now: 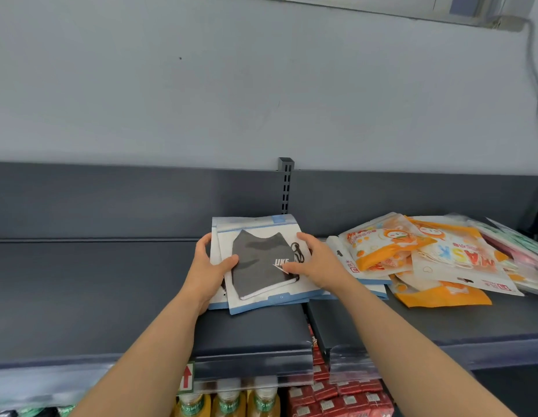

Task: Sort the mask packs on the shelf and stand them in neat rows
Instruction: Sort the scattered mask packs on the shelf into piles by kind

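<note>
Thumbs [230, 261] press down on a small stack of grey mask packs [255, 257], gripped at both side edges.

The left hand [209, 266] curls its fingers round the stack's left edge and the right hand [314, 263] clasps the right edge, probably to square the slightly fanned packs before standing them up. The stack lies flat on the dark shelf [96, 296], in front of the slotted upright [286, 188]. The orange packs [427, 257] sprawl in an unsorted heap just to its right. Bottles [228, 404] and red cartons [346, 398] sit below.

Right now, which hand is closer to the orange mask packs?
Right. The right hand grips the right edge of the grey mask pack stack, just beside the orange mask packs; the left hand grips the stack's left edge, farther away.
</note>
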The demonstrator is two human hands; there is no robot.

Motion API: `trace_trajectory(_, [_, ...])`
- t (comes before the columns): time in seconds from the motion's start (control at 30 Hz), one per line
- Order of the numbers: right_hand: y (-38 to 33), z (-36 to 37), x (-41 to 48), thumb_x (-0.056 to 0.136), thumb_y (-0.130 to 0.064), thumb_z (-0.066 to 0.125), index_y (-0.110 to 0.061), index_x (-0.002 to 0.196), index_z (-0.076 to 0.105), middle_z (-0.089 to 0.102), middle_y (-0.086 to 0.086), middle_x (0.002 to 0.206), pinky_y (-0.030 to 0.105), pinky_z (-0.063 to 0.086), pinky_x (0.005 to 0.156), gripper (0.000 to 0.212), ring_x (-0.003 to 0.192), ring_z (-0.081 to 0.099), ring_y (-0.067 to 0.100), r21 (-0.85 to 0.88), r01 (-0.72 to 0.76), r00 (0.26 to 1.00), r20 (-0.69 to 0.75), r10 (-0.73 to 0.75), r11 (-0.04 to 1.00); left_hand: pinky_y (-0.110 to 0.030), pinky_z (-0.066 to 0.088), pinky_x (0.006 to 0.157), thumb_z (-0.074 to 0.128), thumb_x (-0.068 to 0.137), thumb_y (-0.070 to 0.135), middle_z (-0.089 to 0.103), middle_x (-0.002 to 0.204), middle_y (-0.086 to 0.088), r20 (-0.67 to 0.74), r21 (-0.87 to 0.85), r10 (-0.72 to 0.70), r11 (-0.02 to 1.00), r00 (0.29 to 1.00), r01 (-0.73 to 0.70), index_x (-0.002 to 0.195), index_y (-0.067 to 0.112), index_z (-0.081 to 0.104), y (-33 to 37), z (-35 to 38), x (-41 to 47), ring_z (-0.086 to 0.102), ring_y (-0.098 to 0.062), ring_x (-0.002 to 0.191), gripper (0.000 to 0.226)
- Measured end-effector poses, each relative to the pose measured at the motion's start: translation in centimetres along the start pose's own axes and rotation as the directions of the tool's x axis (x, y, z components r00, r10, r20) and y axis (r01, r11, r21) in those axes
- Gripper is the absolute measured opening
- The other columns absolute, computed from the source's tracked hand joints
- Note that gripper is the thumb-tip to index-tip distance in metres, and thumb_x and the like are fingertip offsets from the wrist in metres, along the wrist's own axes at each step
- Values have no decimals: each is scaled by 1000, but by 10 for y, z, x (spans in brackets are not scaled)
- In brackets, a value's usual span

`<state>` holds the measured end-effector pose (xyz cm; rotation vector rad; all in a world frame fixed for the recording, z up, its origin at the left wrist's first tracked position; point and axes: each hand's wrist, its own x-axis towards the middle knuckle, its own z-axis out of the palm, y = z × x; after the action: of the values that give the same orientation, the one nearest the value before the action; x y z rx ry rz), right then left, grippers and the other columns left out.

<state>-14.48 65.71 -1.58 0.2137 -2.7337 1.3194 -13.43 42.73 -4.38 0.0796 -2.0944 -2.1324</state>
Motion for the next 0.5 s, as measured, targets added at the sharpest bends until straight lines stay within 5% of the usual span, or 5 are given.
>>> trace_trajectory(0.17, [-8,6,1,87,-32,70,-24,148,35,41,1,150,35,37,109,71,136,40,19,-93,16,1000,19,-14,996,-34,53,82,62,95,28,63,108,1,-32,-60,-41,997,999,39,133,26,32,1,1,-1,66,-17,93,49])
trace_trajectory(0.33, [0,-16,-3,94,-20,59,-16,148,35,45,6,147,34,38,106,59,132,45,23,-203,-60,997,-51,50,977,-33,54,66,67,91,9,62,107,-4,-68,-161,-113,982,991,101,131,22,34,5,-5,3,66,-20,88,54])
trace_trajectory(0.5, [6,-27,-9,88,-36,66,-8,142,42,48,7,141,34,43,101,65,124,49,24,-338,-132,983,80,168,932,-45,54,84,62,92,5,61,119,-9,-123,-157,-133,981,983,113,137,19,38,10,-23,13,64,-28,100,53])
